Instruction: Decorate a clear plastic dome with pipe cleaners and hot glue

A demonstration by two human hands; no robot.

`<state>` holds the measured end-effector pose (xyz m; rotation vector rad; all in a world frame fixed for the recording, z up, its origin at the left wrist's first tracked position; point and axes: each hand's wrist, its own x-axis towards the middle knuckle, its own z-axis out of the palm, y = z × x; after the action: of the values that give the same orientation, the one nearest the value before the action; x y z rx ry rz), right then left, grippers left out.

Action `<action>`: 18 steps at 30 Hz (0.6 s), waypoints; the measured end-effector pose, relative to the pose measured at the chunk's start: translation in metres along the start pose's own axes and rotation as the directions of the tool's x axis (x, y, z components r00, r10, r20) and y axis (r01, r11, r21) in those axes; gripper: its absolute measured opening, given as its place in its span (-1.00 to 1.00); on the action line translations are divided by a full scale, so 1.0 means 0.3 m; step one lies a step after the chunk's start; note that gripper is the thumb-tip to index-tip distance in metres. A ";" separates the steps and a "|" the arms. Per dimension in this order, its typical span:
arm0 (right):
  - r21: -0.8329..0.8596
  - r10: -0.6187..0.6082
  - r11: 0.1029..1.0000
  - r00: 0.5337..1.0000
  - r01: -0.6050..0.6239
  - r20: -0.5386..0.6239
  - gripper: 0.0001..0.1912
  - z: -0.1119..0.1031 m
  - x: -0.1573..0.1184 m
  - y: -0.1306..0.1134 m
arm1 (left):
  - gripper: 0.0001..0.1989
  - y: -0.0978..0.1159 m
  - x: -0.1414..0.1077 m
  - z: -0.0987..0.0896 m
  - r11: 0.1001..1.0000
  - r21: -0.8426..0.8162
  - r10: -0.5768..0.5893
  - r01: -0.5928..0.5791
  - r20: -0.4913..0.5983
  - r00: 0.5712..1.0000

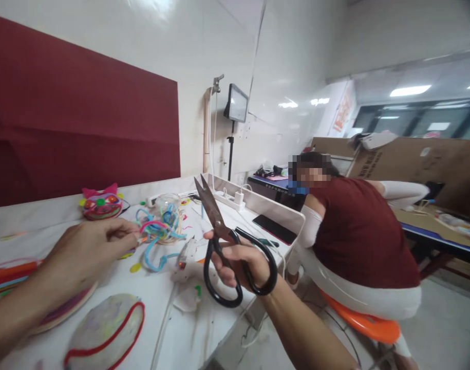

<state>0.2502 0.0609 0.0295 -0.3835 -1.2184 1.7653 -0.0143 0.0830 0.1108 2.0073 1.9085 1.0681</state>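
My right hand [242, 262] is closed around the black handles of large scissors [218, 223], whose dark blades point up and stand slightly apart. On the left, my left hand [98, 244] has its fingers pinched together at the edge of a tangle of blue, pink and pale craft cords [161, 226]; what lies between the fingertips is too small to make out. A glue gun [186, 253] rests between the two hands. Behind my left hand is a pink cat-like mask [102, 202]. A round pale disc [104, 329] with a red fuzzy cord lies nearest me.
The white table [181, 329] has a raised rim. A dark phone-like slab [275, 229], a power strip [237, 201] and cables lie at its far right. Beyond, a person in a dark red top [365, 236] leans over an orange stool [360, 321]. A lamp [238, 104] stands behind.
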 end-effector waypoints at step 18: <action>-0.741 -0.046 0.668 0.998 0.067 0.049 -0.59 0.071 -0.106 0.056 | -0.87 0.080 -0.055 -0.020 0.992 -0.105 -0.076 0.076 0.008 0.997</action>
<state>0.2438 0.0213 0.0175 -0.7830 -1.9326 1.1319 0.0026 0.0616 0.1229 1.8644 1.8690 1.1190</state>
